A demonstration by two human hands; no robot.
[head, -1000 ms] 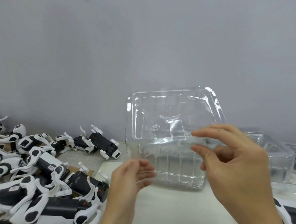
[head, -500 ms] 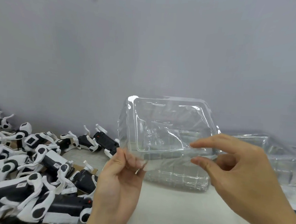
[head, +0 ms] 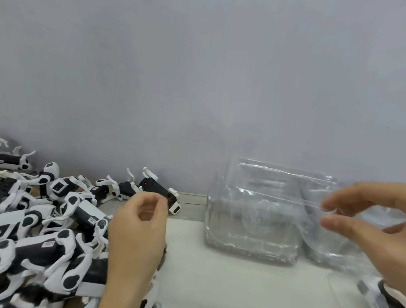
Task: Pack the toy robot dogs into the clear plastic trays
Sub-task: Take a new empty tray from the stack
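Two hands up: right hand (head: 369, 228) pinches a clear tray (head: 318, 205) at its edge, blurred so grip looks light. Left hand (head: 138, 233) loosely curled, holding nothing. Tray stack (head: 249, 229) center; toy dogs (head: 39, 219) piled left, near wall (head: 203, 69).

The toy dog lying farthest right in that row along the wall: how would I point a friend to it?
Start at the grey wall and follow its foot rightward from the big pile of toy dogs. The last toy dog before the stack of clear trays is the one, just beyond the left hand. Unlike its neighbours, it lies apart from the pile, legs up, with a red dot on its black body.
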